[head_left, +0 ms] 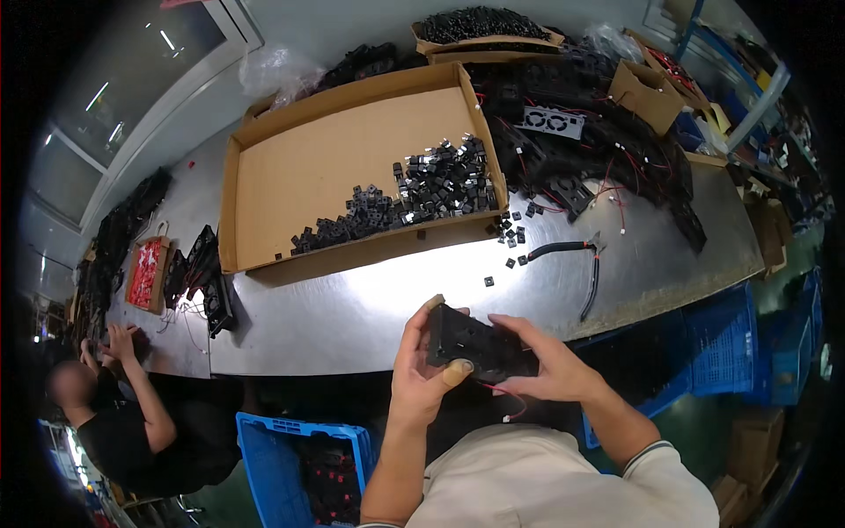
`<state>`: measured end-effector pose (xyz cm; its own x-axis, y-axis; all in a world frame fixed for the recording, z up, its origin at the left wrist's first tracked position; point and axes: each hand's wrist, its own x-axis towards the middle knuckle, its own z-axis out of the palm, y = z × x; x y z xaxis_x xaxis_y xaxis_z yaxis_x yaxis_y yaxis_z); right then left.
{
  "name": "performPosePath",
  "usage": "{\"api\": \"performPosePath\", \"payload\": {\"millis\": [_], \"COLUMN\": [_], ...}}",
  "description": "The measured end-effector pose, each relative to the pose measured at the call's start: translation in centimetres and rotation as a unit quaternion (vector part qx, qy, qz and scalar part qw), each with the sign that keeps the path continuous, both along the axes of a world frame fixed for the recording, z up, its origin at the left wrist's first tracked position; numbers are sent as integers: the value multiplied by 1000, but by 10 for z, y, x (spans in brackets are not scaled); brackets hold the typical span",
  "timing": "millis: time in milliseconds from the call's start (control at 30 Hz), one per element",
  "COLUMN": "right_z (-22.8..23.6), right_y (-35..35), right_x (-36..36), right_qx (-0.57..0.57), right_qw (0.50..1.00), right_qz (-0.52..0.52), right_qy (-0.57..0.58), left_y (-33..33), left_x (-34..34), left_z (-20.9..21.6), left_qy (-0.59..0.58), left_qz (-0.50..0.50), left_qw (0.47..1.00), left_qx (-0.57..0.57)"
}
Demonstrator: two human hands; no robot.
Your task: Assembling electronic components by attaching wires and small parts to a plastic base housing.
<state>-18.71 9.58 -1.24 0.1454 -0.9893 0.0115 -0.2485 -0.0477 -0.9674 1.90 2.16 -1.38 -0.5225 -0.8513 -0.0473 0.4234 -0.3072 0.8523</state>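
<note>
Both hands hold a black box-shaped plastic housing (480, 345) in front of me, just off the near edge of the table. My left hand (417, 384) grips its left end, thumb on the near side and fingers round the far side. The left thumb and a fingertip wear yellowish covers. My right hand (556, 368) is closed round the right end of the housing. A thin red wire (519, 400) with a small white plug hangs from the housing's underside. What lies under the fingers is hidden.
A shallow cardboard tray (308, 141) holds many small black parts (444, 180). Cutting pliers (588, 255) and loose black parts (510, 262) lie right of it. Wired black housings (607, 150) pile up behind. A blue crate (273, 462) stands below; another person (123, 431) works at far left.
</note>
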Motion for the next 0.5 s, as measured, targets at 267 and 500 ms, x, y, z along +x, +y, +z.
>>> {"api": "performPosePath", "payload": {"millis": [267,500], "right_z": [36,40], "right_y": [-12,-17], "right_x": [-22,-20], "right_qx": [-107,-169], "right_qw": [951,917], "right_qz": [-26,14], "right_qy": [289,360], "left_y": [1,6], "left_x": [6,8], "left_z": [-11,-25], "left_qy": [-31,-43], "left_qz": [17,16], "left_qw": [999,999], "left_qx": [-1,9]}}
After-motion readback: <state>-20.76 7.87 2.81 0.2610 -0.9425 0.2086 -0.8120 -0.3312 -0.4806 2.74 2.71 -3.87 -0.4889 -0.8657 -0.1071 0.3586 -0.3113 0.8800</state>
